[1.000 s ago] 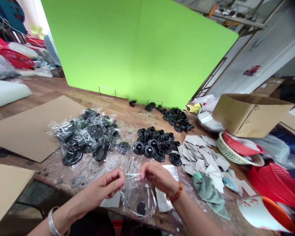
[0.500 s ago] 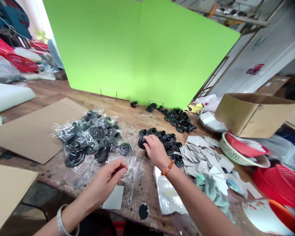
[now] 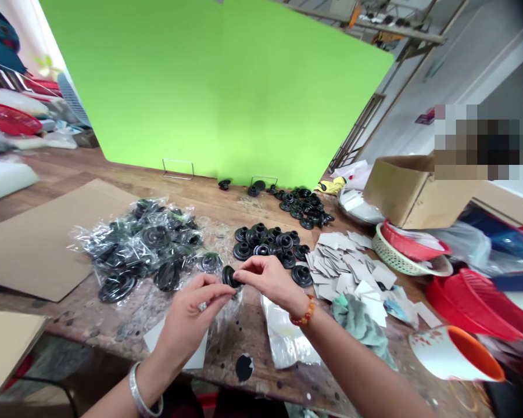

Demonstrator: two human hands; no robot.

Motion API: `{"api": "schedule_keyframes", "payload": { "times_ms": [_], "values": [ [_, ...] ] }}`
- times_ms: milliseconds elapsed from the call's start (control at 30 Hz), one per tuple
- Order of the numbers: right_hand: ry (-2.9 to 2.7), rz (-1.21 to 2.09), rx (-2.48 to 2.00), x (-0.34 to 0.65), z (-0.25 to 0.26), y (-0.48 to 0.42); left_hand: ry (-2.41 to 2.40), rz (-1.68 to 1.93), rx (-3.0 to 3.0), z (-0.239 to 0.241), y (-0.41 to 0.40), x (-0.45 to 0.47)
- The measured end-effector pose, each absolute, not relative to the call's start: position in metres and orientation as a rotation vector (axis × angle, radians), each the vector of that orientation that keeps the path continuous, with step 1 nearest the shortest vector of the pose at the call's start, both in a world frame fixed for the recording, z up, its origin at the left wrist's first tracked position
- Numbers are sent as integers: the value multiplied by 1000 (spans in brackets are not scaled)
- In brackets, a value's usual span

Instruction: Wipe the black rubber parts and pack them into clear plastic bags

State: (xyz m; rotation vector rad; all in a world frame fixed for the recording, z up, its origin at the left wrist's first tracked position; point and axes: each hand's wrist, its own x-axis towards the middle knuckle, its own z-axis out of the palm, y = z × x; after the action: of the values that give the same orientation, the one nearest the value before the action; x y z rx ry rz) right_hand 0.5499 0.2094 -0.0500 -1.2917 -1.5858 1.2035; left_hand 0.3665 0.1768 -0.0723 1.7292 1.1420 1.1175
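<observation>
My right hand [image 3: 268, 280] pinches a black stepped disc [image 3: 229, 276] with a short stem, tipped on its side. Close beside it, the thumb and fingertips of my left hand [image 3: 196, 310] are pressed together; what they hold is hard to make out. Clear plastic [image 3: 230, 316] lies under and beside the left fingertips. A white card [image 3: 196, 355] is partly covered by my left hand. Several loose black discs [image 3: 283, 239] stand beyond my right hand. Left of them is a heap of bagged black discs [image 3: 146, 241].
Grey-white cards [image 3: 344, 261] are piled at right, near a grey-green cloth [image 3: 361, 325] and a stack of clear bags [image 3: 287, 339]. Baskets [image 3: 409, 261] and a carton [image 3: 407, 197] stand farther right. A green board [image 3: 218, 93] rises behind; flat cardboard [image 3: 61, 232] lies at left.
My right hand has brought one black disc from the loose group leftward and nearer, up to my left hand. My left hand has moved slightly toward it. The camera view has shifted right.
</observation>
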Motion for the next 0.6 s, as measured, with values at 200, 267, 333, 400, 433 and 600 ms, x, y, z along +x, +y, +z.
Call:
{"api": "schedule_keyframes", "payload": {
  "times_ms": [200,267,333,400,433,600],
  "values": [
    [-1806,1327,-1267,569,-56,209,1094,1023,1478,-86,180,372],
    [-1870,1394,-1245,571,-60,208,1046,959,1329,-86,179,375],
    [-1830,1431,-1262,568,-66,206,975,851,1138,-83,176,379],
    [-1699,1490,-1299,564,-72,204,888,759,971,-81,174,382],
    [-1614,1534,-1301,562,-74,203,850,734,901,-81,173,384],
    [-1335,1511,-1178,558,-75,192,833,798,598,-85,179,388]
  ]
}}
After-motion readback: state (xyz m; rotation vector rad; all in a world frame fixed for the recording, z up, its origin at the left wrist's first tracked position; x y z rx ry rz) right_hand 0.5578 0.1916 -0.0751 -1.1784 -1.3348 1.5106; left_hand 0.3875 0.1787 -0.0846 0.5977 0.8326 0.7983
